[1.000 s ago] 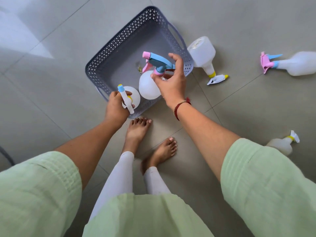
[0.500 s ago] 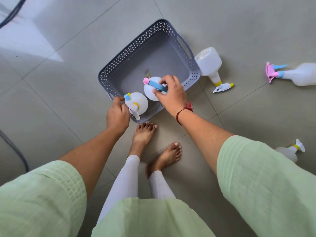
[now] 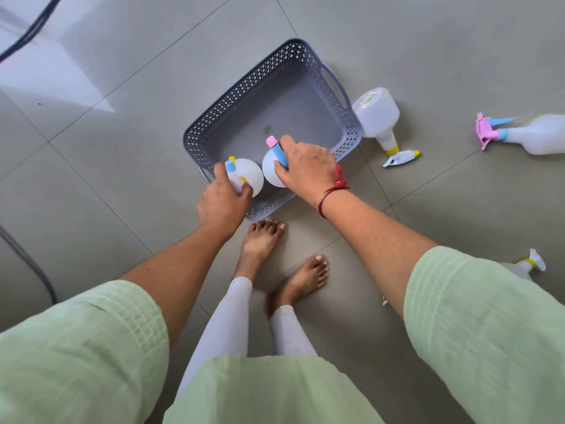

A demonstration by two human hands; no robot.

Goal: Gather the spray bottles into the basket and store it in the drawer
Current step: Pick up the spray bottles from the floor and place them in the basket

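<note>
A grey perforated basket (image 3: 244, 96) sits on the tiled floor in front of my feet. My left hand (image 3: 221, 203) grips a white spray bottle with a blue and yellow nozzle (image 3: 249, 175), standing upright in the basket's near corner. My right hand (image 3: 308, 169) grips a second white bottle with a pink and blue nozzle (image 3: 270, 166), upright beside the first. Three more bottles lie on the floor: one with a yellow collar (image 3: 377, 114) just right of the basket, one with a pink head (image 3: 532, 134) at far right, one (image 3: 524, 266) partly hidden by my right sleeve.
Dark cables (image 3: 27, 35) run across the floor at upper left and along the left edge (image 3: 29, 261). My bare feet (image 3: 263, 237) stand just behind the basket's near edge. No drawer is in view.
Both hands have lowered their bottles from above the basket down into its near side, turning them upright. The view has shifted so the basket sits lower in the frame.
</note>
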